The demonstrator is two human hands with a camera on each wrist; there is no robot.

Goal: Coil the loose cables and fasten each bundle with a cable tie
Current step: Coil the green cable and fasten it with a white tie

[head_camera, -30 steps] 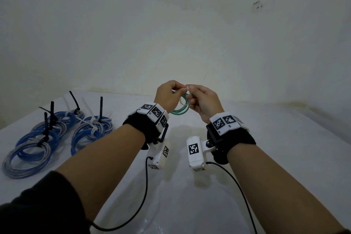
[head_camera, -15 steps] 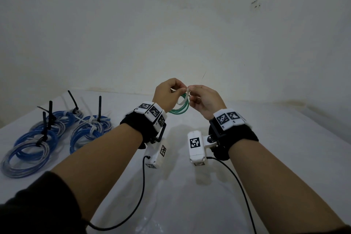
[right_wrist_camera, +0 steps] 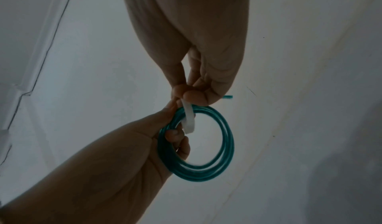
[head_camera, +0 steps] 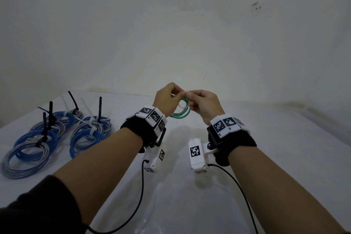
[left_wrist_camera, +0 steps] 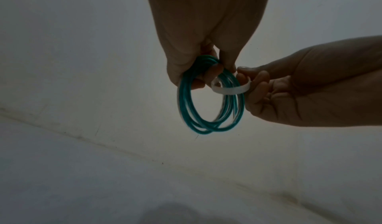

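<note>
Left wrist view: left hand (left_wrist_camera: 198,51) pinches green coil (left_wrist_camera: 208,106) at 12 o'clock, right hand (left_wrist_camera: 293,87) pinching white tie (left_wrist_camera: 227,90) looped at 2 o'clock.

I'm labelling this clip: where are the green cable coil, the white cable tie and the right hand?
green cable coil (left_wrist_camera: 187,113): left wrist view, left arc of loops.
white cable tie (left_wrist_camera: 228,90): left wrist view, strap's lower curve.
right hand (head_camera: 204,105): head view, back of hand.

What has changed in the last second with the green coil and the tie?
Little. Both hands rose slightly together; the left hand still grips the green coil, and the right hand still pinches the white cable tie looped through it, not yet cinched. The tied blue bundles on the table have not moved.
</note>
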